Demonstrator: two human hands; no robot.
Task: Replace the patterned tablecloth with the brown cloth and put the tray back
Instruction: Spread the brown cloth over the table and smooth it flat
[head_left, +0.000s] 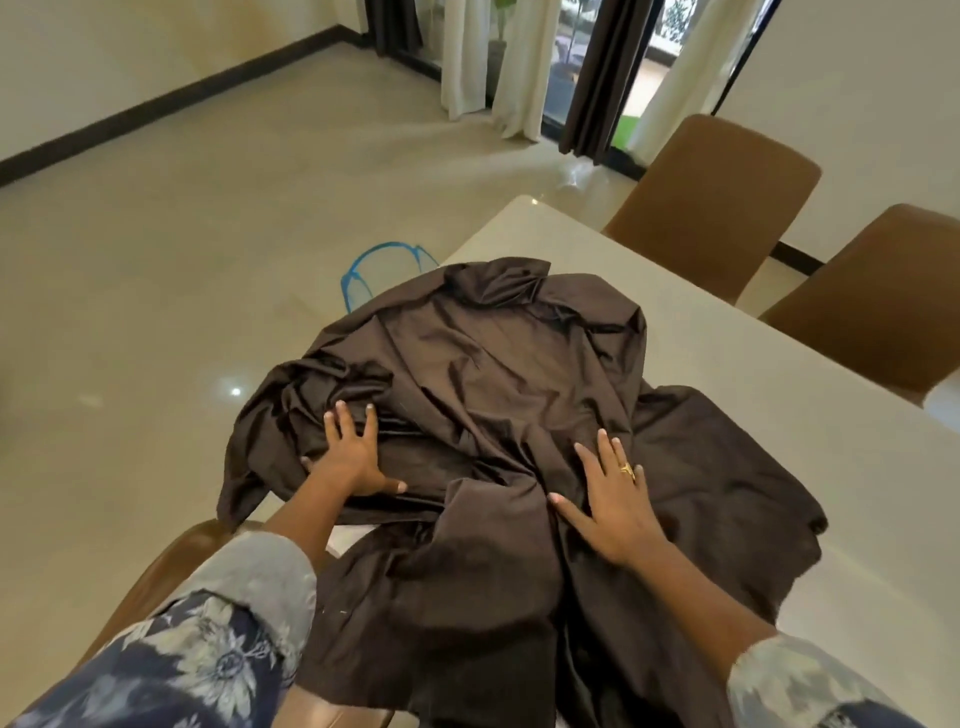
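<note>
Table (753, 374): pale top, brown chairs (717, 197) at far right.
Brown cloth (493, 374): crumpled on its near left end.
Left hand (350, 457): flat on cloth, fingers spread, gripping nothing.
Right hand (613, 499): likewise; we judge both press to smooth folds.

One wide-angle camera, worn on the person's head, looks forward and steeply down across a glossy cream rectangular table (727, 338). It sits near: the left hand (353, 457) and right hand (618, 499) reach in from the bottom corners of the frame, and a crumpled dark brown cloth (493, 374) fills the centre. The table runs off to the upper right; shiny beige tiled floor (156, 260) takes the left, with cream and dark curtains (519, 67) along the top edge.
</note>
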